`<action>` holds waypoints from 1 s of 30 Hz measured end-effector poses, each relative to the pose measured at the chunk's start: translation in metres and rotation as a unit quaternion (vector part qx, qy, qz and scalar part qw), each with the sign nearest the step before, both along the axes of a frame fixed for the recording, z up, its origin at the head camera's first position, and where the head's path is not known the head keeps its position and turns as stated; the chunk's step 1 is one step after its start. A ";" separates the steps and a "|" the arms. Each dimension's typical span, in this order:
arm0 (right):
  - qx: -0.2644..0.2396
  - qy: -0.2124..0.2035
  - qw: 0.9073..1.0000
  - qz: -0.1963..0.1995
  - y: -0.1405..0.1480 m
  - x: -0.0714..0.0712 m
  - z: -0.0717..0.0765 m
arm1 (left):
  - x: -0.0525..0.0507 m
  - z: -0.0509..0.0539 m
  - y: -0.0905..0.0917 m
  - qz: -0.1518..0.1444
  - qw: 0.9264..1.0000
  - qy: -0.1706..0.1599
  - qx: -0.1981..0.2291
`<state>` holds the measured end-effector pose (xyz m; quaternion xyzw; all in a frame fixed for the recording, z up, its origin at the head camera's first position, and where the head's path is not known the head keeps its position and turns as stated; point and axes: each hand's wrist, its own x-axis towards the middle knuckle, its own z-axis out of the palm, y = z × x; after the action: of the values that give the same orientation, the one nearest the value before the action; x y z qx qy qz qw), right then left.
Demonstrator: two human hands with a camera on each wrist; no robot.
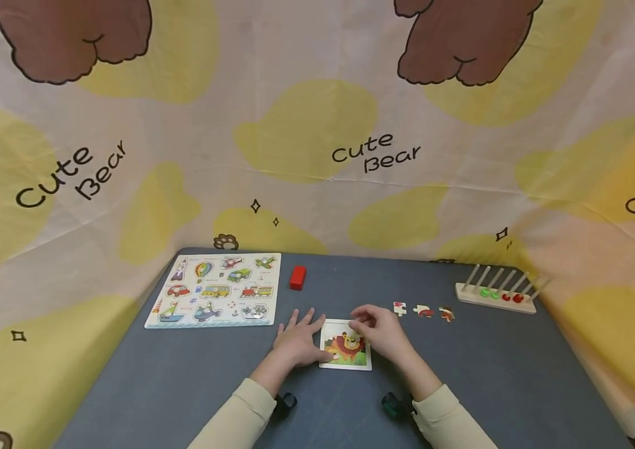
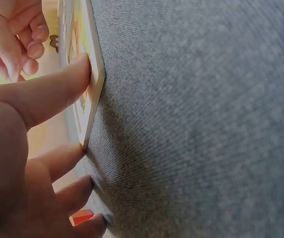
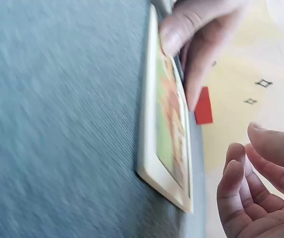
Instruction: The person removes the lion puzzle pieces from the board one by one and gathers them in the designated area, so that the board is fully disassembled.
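A small square jigsaw puzzle (image 1: 345, 349) with a lion picture and a white frame lies flat on the table. My left hand (image 1: 297, 340) rests at its left side, fingers spread, the thumb pressing on the frame's lower left; in the left wrist view the thumb (image 2: 57, 91) lies on the board and the fingertips touch the cloth. Over the puzzle's upper right hovers my right hand (image 1: 382, 332), its fingers loosely bent. In the right wrist view that hand (image 3: 261, 183) is apart from the board (image 3: 168, 181), and nothing shows between thumb and fingers.
To the right lie loose jigsaw pieces (image 1: 400, 308), (image 1: 423, 310), (image 1: 446, 314). A red block (image 1: 297, 278) sits behind the puzzle. At the back left is a vehicle picture board (image 1: 218, 316); a pegged wooden stand (image 1: 494, 300) with red and green beads is at the back right.
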<state>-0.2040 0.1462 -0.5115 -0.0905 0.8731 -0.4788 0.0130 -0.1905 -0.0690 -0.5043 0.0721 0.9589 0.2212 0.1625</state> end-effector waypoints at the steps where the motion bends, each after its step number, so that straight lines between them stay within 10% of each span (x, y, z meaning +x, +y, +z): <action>1: 0.002 0.000 1.000 0.003 -0.002 0.001 -0.001 | 0.000 0.000 0.000 -0.001 1.000 0.002 0.001; 30: 0.079 -0.012 0.994 0.075 -0.036 0.002 -0.016 | 0.000 -0.001 0.000 -0.001 1.000 0.006 0.004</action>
<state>-0.2022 0.1104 -0.5278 -0.1490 0.8986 -0.4073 0.0661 -0.1906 -0.0685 -0.5053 0.0749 0.9589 0.2244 0.1568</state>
